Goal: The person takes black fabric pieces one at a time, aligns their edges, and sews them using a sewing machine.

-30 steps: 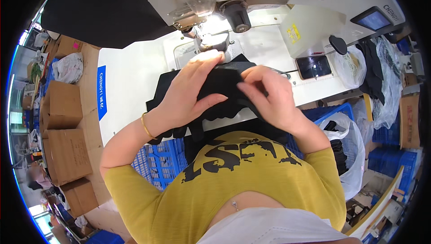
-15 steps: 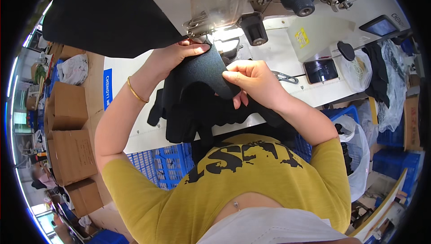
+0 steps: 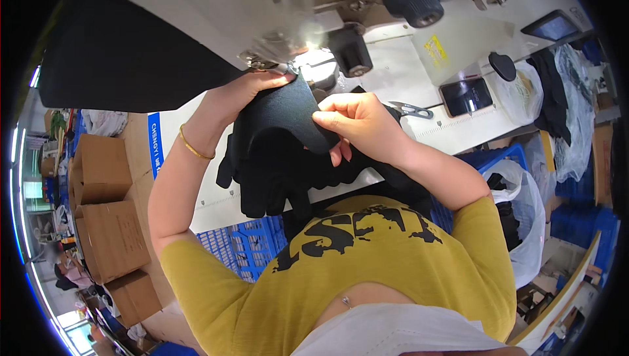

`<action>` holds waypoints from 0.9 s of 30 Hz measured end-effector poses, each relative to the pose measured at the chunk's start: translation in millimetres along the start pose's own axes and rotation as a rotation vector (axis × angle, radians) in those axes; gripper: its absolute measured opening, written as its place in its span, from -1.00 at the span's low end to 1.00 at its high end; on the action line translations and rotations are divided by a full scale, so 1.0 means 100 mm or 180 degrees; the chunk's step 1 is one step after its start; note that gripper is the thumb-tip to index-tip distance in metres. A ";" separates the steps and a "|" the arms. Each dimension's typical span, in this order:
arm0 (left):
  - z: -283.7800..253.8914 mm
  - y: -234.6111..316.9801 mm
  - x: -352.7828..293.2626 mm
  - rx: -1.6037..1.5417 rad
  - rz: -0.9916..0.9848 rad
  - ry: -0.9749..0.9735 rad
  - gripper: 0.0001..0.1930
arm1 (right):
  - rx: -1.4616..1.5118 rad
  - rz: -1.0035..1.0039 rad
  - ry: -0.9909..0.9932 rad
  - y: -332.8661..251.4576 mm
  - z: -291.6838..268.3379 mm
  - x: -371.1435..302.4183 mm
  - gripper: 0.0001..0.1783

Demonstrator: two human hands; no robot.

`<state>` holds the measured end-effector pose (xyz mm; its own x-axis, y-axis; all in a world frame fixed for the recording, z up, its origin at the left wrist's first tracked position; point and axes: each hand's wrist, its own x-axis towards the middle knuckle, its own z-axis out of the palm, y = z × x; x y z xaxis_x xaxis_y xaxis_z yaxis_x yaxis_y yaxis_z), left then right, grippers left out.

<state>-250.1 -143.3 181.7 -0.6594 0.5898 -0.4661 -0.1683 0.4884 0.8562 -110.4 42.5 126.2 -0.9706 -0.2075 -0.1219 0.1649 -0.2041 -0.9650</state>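
A dark, finely textured piece of fabric (image 3: 280, 115) is under the lit needle area of a sewing machine (image 3: 216, 12). My left hand (image 3: 257, 86) presses and pinches its upper edge right beside the presser foot, with the fingertips partly hidden. To the right, my right hand (image 3: 362, 123) pinches the fabric's other edge between thumb and forefinger, the remaining fingers curled beneath. Below hangs a bunched heap of black knit fabric (image 3: 275, 189) with finger-like ends, lying over the table's near edge.
On the white table (image 3: 393, 61) lie thread snips (image 3: 413, 110) and a phone (image 3: 466, 97). A plastic bag (image 3: 524, 97) stands at the right. Blue crates (image 3: 246, 248) sit below the front edge. Cardboard boxes (image 3: 114, 241) stack on the left. A large black panel (image 3: 124, 55) hangs upper left.
The whole view has shifted slightly, so the machine sits further left. Both hands keep their hold on the fabric, which lies a little flatter between them.
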 end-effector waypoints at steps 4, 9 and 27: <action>0.11 -0.36 -0.20 0.2302 0.2407 0.2319 -0.67 | -0.0185 0.0191 -0.0139 -0.12 -0.03 -0.18 -0.76; 0.45 -0.60 -0.48 0.3868 0.4699 0.1825 -0.78 | -0.0501 0.0370 -0.0167 -0.16 -0.01 -0.25 -0.74; 0.20 -0.67 -0.04 0.3502 0.4587 0.1893 -0.66 | -0.0649 -0.0100 -0.0055 -0.09 -0.03 0.13 -0.76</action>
<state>-221.6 -166.1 121.6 -0.0246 0.7142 0.6995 0.9744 0.1735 -0.1429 -124.6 44.5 132.2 -0.9712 -0.2210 -0.0887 0.0940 -0.0133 -0.9955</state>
